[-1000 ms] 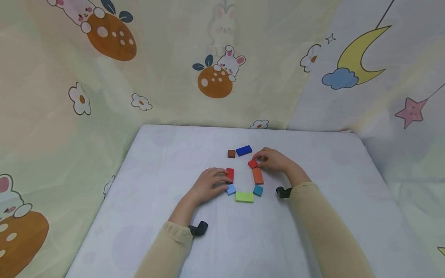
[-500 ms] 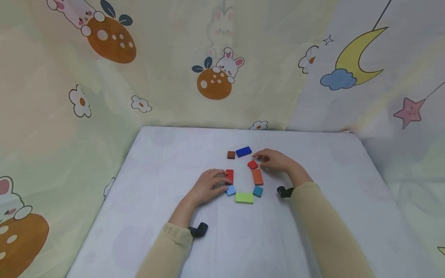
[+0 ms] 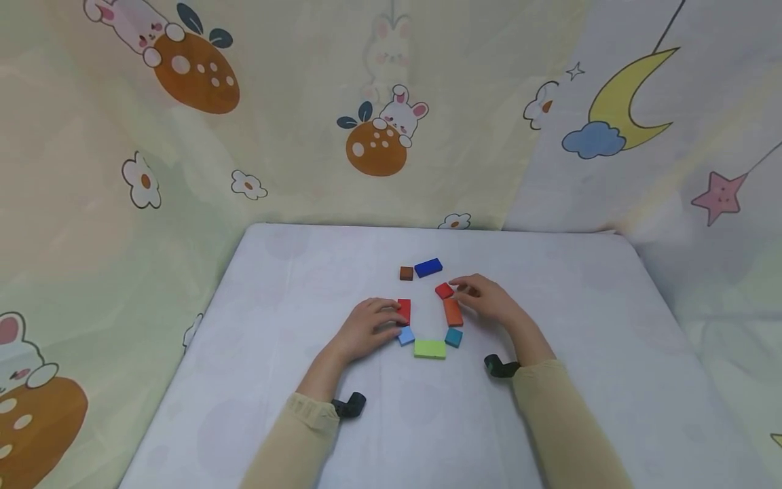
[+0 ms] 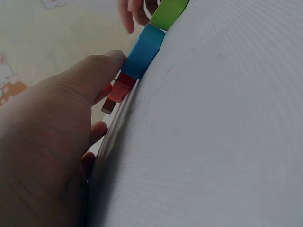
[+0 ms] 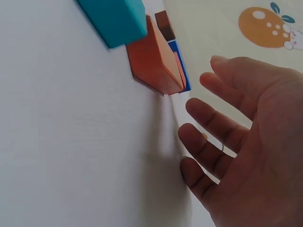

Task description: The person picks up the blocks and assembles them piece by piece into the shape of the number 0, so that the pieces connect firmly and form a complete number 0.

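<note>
Small coloured blocks form a rough ring on the table. My left hand (image 3: 366,329) lies at its left side, fingertips over the red rectangular block (image 3: 405,305) and thumb at the light blue block (image 3: 406,335). In the left wrist view the thumb tip meets the edge of that light blue block (image 4: 143,52). Just right of the small red block (image 3: 444,291) and the orange block (image 3: 453,312), my right hand (image 3: 489,302) has loosely spread fingers and holds nothing. The right wrist view shows the orange block (image 5: 151,61) apart from those fingers.
A lime green block (image 3: 430,349) and a teal block (image 3: 453,337) make up the near side. Farther back lie a dark blue block (image 3: 428,267) and a brown block (image 3: 406,273). A printed cloth backdrop (image 3: 293,136) rises behind the white table (image 3: 275,272).
My right hand has let go of the small red block and drawn back toward me, down its right side. The left hand has stayed in place.
</note>
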A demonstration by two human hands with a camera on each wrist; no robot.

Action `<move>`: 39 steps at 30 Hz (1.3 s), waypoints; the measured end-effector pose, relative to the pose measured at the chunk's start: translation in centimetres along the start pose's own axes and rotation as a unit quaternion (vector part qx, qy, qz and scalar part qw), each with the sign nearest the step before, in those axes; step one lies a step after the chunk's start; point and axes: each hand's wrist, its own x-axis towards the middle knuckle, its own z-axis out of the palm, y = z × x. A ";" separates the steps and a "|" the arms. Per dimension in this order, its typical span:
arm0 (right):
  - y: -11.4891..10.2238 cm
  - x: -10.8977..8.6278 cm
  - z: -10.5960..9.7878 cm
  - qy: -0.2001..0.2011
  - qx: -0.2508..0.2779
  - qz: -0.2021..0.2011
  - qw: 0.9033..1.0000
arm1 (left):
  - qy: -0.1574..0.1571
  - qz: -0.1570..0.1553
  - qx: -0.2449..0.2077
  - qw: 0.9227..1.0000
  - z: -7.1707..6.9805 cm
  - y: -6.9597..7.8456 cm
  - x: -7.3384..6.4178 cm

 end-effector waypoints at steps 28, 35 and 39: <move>1.9 -1.8 3.7 0.084 -0.037 -0.040 0.995 | 0.014 0.027 0.008 1.000 0.1 0.0 0.0; 2.1 -1.8 4.0 0.090 -0.038 -0.052 0.994 | 0.019 -0.025 -0.050 0.998 -0.9 0.2 0.7; 2.1 -1.7 3.9 0.096 -0.040 -0.056 0.993 | 0.026 -0.073 -0.088 0.993 -2.4 0.2 2.5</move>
